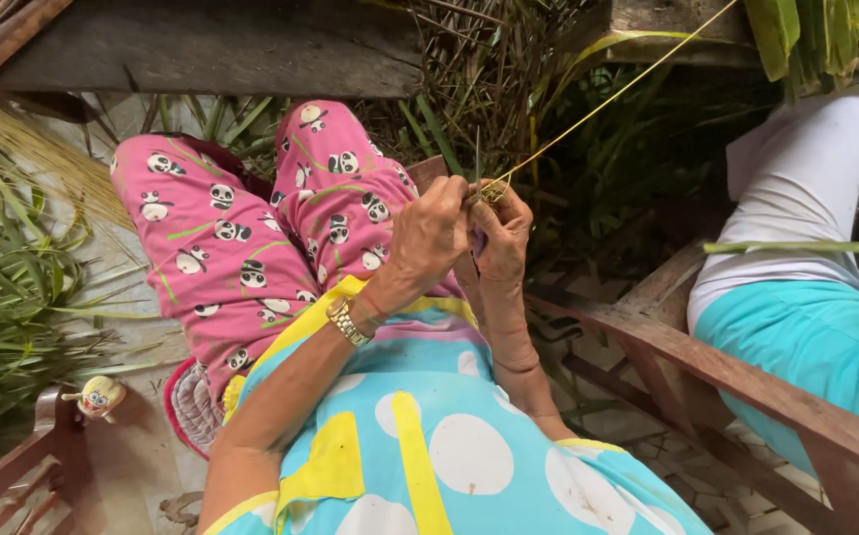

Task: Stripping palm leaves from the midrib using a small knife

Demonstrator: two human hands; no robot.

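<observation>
My left hand (431, 233), with a gold watch on its wrist, and my right hand (505, 230) are pressed together above my lap. Both are closed around the near end of a long thin yellow-green leaf strip (608, 97). The strip runs taut from my fingers up to the right, out of the top edge. A thin dark blade-like sliver (477, 154) sticks up between the two hands; I cannot tell which hand holds it. My legs in pink panda-print trousers (231, 248) stretch away under the hands.
Another person in a white and turquoise garment (806, 327) sits at the right on a wooden bench (737, 381); a green leaf (806, 248) crosses them. Cut green leaves (13, 287) and pale thin sticks (33, 149) lie left. A small yellow toy (101, 396) sits lower left.
</observation>
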